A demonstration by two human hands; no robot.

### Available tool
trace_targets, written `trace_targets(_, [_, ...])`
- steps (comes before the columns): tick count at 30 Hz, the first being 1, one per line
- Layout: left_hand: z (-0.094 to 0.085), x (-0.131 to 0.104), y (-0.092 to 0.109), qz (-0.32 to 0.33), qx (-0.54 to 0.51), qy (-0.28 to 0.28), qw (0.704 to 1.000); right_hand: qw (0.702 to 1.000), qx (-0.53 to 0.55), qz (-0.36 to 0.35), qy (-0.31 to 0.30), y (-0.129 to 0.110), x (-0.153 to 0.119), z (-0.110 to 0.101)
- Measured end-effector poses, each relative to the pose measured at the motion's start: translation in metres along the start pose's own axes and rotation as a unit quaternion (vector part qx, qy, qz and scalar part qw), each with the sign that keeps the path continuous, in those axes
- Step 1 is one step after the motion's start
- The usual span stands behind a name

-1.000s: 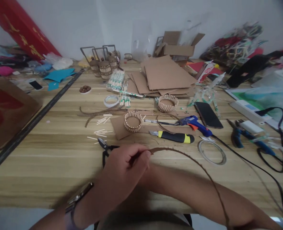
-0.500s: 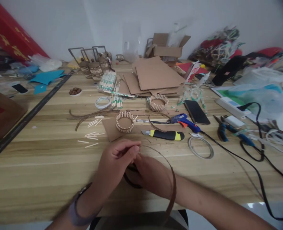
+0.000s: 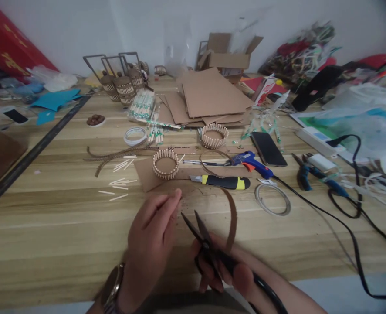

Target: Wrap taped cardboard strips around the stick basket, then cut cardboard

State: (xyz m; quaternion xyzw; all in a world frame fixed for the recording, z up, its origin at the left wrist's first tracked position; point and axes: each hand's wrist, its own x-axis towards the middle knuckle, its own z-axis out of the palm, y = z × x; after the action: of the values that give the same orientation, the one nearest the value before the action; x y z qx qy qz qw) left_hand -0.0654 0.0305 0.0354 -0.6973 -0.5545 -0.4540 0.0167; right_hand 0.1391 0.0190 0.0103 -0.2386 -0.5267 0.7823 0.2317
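In my right hand [image 3: 212,266] is a pair of black-handled scissors [image 3: 206,244], blades a little apart and pointing up and left toward my left hand. My left hand [image 3: 152,237] has its fingers pressed together, pinching one end of a thin brown cardboard strip [image 3: 232,213]. That strip arcs over to the right and drops behind the scissors and my right hand; its lower end is hidden. Beyond my hands, a ring of short wooden sticks [image 3: 166,175] rests on a cardboard piece [image 3: 143,176].
A yellow-black utility knife [image 3: 227,182], a blue glue gun [image 3: 250,163] with its cord, and a tape roll [image 3: 273,209] lie just beyond my hands. Loose sticks [image 3: 117,182] are at left. A second stick ring [image 3: 214,136] and stacked cardboard [image 3: 215,93] are farther back.
My hands have come apart from each other. The scissors, mostly hidden before, now show in my right hand with their blades toward the left hand. The strip's loop has shifted.
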Motion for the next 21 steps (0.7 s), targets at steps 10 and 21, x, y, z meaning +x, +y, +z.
trace_targets(10, [-0.01, -0.008, -0.001, 0.19, 0.035, -0.047, 0.98, 0.999, -0.015, 0.006, 0.031, -0.017, -0.004, -0.002])
trace_targets(21, [-0.006, -0.013, 0.004, 0.192, 0.029, -0.065, 0.979, 0.996, -0.07, 0.011, 0.063, -0.023, 0.0, 0.002])
